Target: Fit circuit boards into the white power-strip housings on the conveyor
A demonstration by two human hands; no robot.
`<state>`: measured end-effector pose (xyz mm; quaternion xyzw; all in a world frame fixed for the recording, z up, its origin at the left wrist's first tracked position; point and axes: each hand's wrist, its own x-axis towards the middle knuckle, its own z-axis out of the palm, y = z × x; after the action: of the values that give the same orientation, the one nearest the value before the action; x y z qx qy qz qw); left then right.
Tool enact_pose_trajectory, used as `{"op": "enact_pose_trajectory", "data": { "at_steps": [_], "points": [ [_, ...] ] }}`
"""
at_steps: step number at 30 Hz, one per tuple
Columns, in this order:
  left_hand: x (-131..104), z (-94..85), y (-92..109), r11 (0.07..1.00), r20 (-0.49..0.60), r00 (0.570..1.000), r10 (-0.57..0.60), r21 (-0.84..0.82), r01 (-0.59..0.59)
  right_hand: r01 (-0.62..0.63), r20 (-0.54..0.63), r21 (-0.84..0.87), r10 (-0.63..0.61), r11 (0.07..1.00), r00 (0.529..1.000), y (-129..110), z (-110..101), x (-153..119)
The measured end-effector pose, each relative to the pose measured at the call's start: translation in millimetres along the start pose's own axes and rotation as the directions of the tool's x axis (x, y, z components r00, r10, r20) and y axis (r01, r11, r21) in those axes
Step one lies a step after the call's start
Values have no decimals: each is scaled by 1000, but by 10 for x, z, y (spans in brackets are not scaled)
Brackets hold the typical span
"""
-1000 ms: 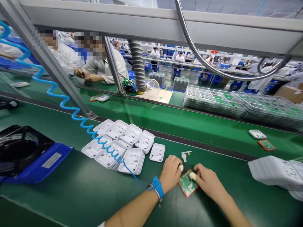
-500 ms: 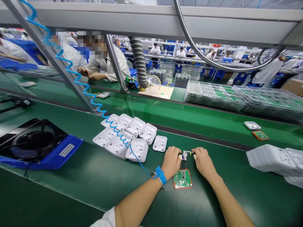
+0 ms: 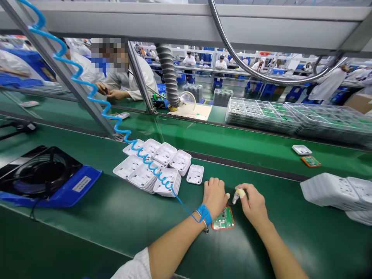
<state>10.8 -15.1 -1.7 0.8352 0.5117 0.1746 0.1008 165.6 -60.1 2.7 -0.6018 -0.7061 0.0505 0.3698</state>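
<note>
My right hand (image 3: 253, 202) pinches a small white plastic part (image 3: 235, 197) between thumb and fingertips, just above the bench. Thin wires seem to run from that part to a green circuit board (image 3: 224, 219) with a red-orange edge, which lies flat below. My left hand (image 3: 214, 198) rests over the board's upper left side, its fingers bent down to the bench and its thumb apart, with nothing seen in it. Pale covers sit on both thumbs. A blue wrist strap (image 3: 205, 214) circles my left wrist.
White plastic housings (image 3: 167, 182) stand in stacks to the left, a single housing (image 3: 195, 174) beside them. More stacked housings (image 3: 331, 193) are at right. A coiled blue cord (image 3: 109, 110) crosses the left side to my wrist. A black fan (image 3: 48, 170) lies far left. A co-worker (image 3: 124, 79) sits opposite.
My left hand has come off the white part and moved slightly down over the board's edge. My right hand has turned and tilted the part. The view has shifted slightly.
</note>
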Motion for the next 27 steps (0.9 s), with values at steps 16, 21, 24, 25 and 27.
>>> {"op": "enact_pose_trajectory", "data": {
  "at_steps": [16,21,24,25,27],
  "points": [
    [-110,-23,-260,853,148,989,19,-518,61,70,243,45,-79,997,967,-55,188,-18],
    [-102,-54,-300,467,242,967,76,-866,180,91,246,43,-99,995,964,-65,164,-20],
    [-104,-44,-291,428,251,963,97,-884,187,101,267,47,-110,994,957,-74,152,-16],
    [-106,-39,-287,435,249,964,97,-882,184,100,272,47,-110,994,956,-77,148,-14],
    [-108,-32,-282,450,244,965,99,-875,175,96,275,48,-106,994,956,-79,141,-11]
  ]
}}
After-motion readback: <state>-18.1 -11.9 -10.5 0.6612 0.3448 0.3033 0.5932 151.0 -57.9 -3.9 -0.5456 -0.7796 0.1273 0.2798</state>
